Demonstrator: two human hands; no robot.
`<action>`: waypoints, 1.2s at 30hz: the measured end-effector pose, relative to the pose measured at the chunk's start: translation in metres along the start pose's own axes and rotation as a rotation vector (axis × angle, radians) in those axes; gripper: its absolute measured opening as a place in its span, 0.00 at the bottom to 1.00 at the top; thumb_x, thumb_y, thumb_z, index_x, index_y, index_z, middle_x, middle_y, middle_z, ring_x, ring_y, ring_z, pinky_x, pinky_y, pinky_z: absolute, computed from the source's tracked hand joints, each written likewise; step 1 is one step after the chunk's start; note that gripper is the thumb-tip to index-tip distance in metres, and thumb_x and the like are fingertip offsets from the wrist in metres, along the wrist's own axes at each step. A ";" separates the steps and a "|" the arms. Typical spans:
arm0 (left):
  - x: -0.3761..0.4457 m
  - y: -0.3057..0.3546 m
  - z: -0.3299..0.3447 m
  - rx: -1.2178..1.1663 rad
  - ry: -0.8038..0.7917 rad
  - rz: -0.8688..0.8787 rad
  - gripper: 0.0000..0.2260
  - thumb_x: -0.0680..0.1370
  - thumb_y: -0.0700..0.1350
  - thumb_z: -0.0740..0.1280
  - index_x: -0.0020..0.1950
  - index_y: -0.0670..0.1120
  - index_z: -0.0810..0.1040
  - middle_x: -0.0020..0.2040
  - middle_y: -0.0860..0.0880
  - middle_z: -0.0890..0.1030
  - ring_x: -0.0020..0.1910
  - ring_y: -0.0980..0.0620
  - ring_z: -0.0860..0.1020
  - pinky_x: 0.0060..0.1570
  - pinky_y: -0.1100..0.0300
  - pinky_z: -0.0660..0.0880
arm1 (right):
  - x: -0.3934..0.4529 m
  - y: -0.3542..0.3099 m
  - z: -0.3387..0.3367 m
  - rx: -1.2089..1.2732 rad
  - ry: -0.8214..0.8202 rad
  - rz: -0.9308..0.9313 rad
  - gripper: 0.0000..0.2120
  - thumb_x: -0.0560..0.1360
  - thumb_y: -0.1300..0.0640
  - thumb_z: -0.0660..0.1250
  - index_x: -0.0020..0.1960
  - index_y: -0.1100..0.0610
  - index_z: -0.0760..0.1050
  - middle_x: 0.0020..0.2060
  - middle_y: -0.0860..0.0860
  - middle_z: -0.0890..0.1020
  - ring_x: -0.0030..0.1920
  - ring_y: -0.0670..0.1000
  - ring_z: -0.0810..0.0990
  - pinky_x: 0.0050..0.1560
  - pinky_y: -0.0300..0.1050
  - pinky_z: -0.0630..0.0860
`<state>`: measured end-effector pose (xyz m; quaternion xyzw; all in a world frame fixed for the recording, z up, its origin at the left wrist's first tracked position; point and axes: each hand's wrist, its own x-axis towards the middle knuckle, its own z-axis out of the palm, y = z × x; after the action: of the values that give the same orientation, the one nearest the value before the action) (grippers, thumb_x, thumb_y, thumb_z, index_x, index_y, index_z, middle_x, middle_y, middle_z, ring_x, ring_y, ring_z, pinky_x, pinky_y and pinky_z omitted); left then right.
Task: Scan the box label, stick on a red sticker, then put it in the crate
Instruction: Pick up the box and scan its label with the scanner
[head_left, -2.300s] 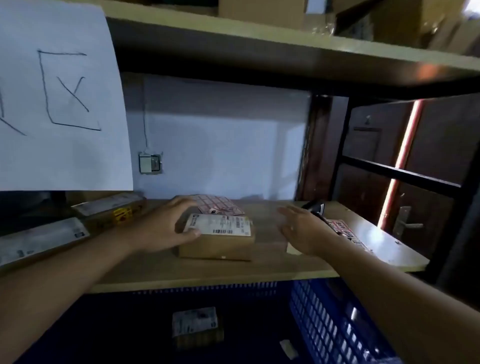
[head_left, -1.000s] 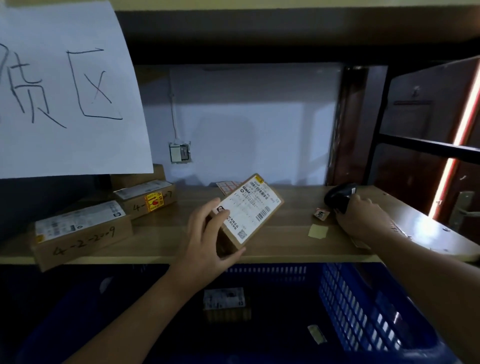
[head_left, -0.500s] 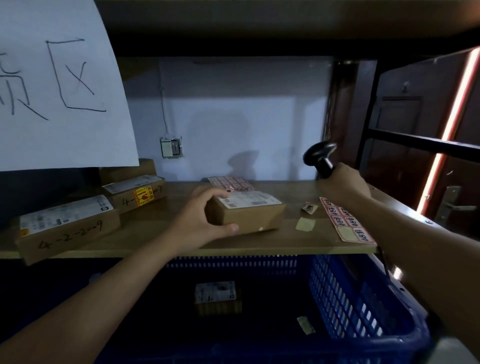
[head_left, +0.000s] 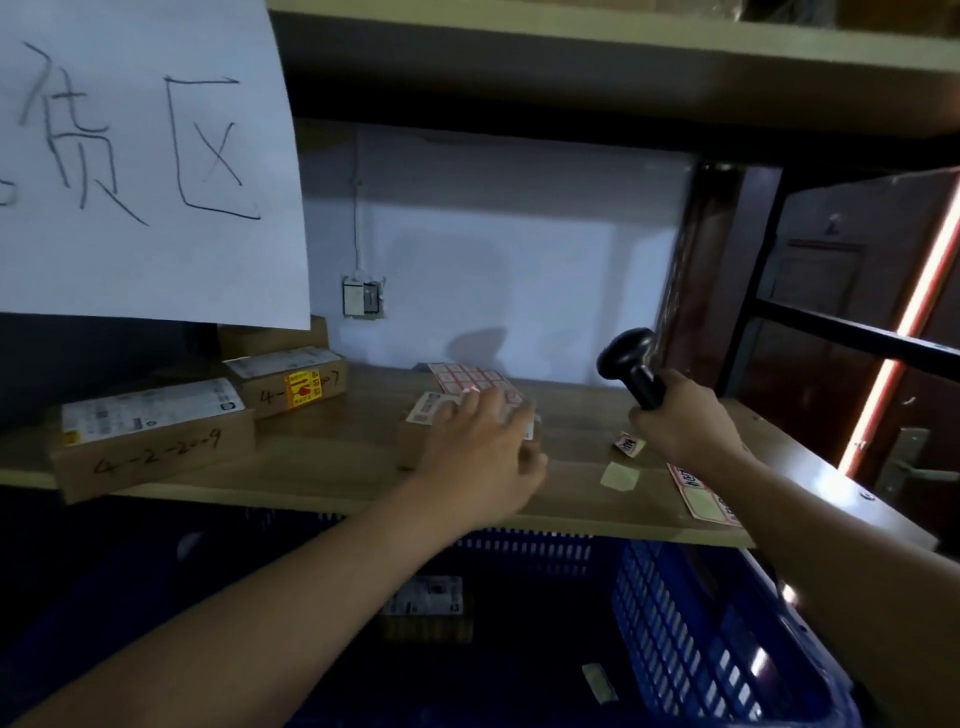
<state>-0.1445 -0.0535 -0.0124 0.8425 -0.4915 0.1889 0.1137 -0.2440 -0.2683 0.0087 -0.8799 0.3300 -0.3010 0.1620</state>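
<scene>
A small cardboard box (head_left: 411, 446) with a white label lies flat on the wooden shelf (head_left: 322, 467). My left hand (head_left: 478, 452) lies over its top, fingers across the label and thumb at the front right corner. My right hand (head_left: 680, 421) grips a black barcode scanner (head_left: 631, 366), raised to the right of the box with its head tilted up and to the left. A sheet of red stickers (head_left: 467, 376) lies just behind the box. Below the shelf stands the blue crate (head_left: 691, 623) with one labelled box (head_left: 428, 605) inside.
Two more labelled boxes (head_left: 150, 436) (head_left: 291, 382) sit at the shelf's left. A second sticker sheet (head_left: 701, 499), a loose sticker (head_left: 628, 444) and a backing scrap (head_left: 618, 476) lie at the right. A white paper sign (head_left: 145, 156) hangs at upper left.
The box was tilted up towards me, then laid flat on the shelf. My left hand has shifted from its side onto its top. My right hand picked the scanner up off the shelf.
</scene>
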 end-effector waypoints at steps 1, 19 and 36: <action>0.001 0.002 0.007 0.033 -0.009 0.020 0.27 0.78 0.60 0.54 0.74 0.50 0.59 0.73 0.45 0.63 0.70 0.44 0.60 0.68 0.44 0.58 | 0.000 -0.001 0.000 0.004 -0.007 -0.015 0.11 0.70 0.59 0.66 0.51 0.55 0.72 0.37 0.52 0.78 0.38 0.59 0.79 0.40 0.51 0.77; -0.002 -0.019 0.018 0.054 0.045 -0.015 0.27 0.74 0.57 0.62 0.70 0.50 0.62 0.65 0.47 0.65 0.65 0.44 0.64 0.68 0.44 0.55 | -0.005 -0.041 0.007 0.097 -0.150 -0.033 0.05 0.67 0.59 0.65 0.40 0.55 0.69 0.37 0.53 0.77 0.39 0.57 0.76 0.34 0.46 0.67; -0.013 -0.055 0.028 -0.113 0.108 -0.184 0.27 0.74 0.60 0.63 0.71 0.54 0.62 0.72 0.48 0.59 0.69 0.45 0.58 0.65 0.46 0.68 | -0.018 -0.066 0.025 0.817 -0.267 0.055 0.07 0.67 0.63 0.67 0.45 0.59 0.73 0.31 0.57 0.70 0.29 0.54 0.69 0.33 0.50 0.66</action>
<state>-0.0967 -0.0271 -0.0439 0.8648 -0.4153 0.1949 0.2040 -0.2070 -0.2060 0.0144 -0.7657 0.1831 -0.2861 0.5462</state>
